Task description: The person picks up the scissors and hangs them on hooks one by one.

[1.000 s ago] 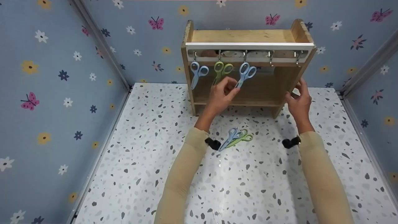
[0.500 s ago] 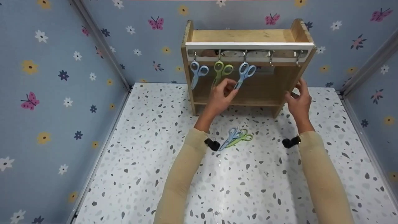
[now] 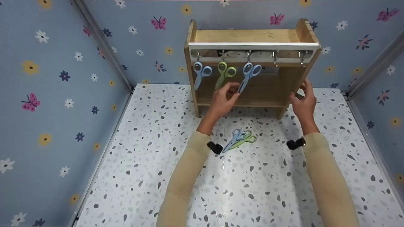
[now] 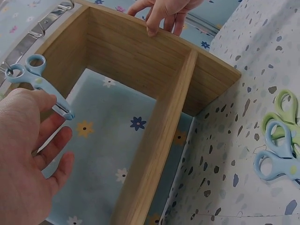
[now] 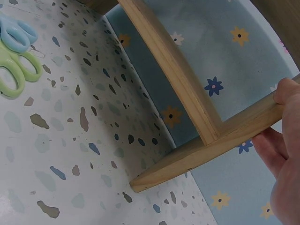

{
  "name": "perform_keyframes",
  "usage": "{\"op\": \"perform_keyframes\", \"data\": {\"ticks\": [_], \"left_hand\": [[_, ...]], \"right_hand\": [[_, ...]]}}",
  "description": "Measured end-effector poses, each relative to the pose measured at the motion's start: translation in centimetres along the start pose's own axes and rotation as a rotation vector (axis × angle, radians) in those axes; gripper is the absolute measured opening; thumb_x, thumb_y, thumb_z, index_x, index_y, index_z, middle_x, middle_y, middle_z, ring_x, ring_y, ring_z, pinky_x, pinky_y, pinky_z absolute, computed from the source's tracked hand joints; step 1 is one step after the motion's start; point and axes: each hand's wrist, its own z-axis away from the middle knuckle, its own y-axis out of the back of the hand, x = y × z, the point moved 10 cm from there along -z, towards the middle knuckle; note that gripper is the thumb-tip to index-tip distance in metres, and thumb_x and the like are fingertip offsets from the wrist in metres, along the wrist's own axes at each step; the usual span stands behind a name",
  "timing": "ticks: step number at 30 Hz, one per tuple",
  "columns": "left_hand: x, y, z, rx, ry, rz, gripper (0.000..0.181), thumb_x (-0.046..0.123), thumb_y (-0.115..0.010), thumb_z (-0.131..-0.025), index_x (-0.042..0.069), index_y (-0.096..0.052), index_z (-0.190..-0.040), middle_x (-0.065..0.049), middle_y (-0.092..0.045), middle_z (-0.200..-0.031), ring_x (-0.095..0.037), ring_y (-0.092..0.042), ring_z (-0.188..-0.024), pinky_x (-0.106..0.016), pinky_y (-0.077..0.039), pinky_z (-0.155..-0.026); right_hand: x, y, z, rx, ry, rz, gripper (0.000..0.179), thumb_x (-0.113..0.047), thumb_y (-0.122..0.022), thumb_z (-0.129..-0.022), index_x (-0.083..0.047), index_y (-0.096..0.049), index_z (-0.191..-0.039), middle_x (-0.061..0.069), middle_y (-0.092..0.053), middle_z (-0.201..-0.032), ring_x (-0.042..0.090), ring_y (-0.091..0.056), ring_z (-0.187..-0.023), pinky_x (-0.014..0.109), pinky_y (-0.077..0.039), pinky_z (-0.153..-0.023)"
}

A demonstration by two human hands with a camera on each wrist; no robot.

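Light-blue scissors hang by a finger loop from the middle hook. My left hand pinches the lower end of their blades, with the thumb and index fingertip right at the tip; in the left wrist view the other fingers spread loosely below. My right hand grips the side panel of the wooden shelf, thumb at its front edge, fingers on its outer face. To the left hang green scissors and another blue pair, each on its own hook.
Two hooks at the right end of the rail hold nothing. On the speckled table, a blue pair of scissors overlaps a green pair in front of the shelf. Flowered panels stand behind and at both sides.
My left hand has shifted slightly left and down along the scissors' blades. The right finger loop of those scissors has risen a little. My right hand stays in place.
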Motion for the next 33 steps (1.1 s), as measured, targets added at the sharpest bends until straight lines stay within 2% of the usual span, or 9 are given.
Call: {"op": "perform_keyframes", "data": {"ticks": [8, 17, 33], "left_hand": [[-0.4, 0.0, 0.3, -0.005, 0.013, 0.011, 0.038, 0.006, -0.068, -0.110, -0.001, -0.065, -0.148, -0.022, -0.076, -0.138, -0.034, -0.074, -0.128, -0.045, -0.059, -0.114], [-1.1, -0.1, 0.8, -0.013, 0.018, 0.009, 0.043, 0.007, -0.067, -0.111, 0.000, -0.062, -0.153, -0.020, -0.070, -0.152, -0.035, -0.068, -0.140, -0.049, -0.052, -0.125], [-2.8, 0.1, 2.3, -0.013, 0.019, -0.023, 0.043, 0.008, -0.068, -0.111, 0.001, -0.062, -0.153, -0.019, -0.070, -0.153, -0.035, -0.067, -0.144, -0.050, -0.050, -0.127]], "right_hand": [[0.5, -0.3, -0.2, 0.000, -0.044, 0.005, 0.073, -0.008, -0.062, -0.109, -0.035, -0.042, -0.173, 0.010, -0.058, -0.170, 0.035, -0.063, -0.154, 0.055, -0.053, -0.125], [0.5, -0.2, -0.3, 0.001, -0.052, 0.011, 0.074, -0.008, -0.064, -0.109, -0.039, -0.043, -0.172, 0.010, -0.058, -0.170, 0.033, -0.061, -0.156, 0.053, -0.053, -0.125], [0.2, -0.1, -0.1, 0.005, -0.031, 0.004, 0.073, -0.008, -0.065, -0.108, -0.035, -0.043, -0.173, 0.010, -0.059, -0.168, 0.031, -0.062, -0.155, 0.054, -0.053, -0.125]]}}
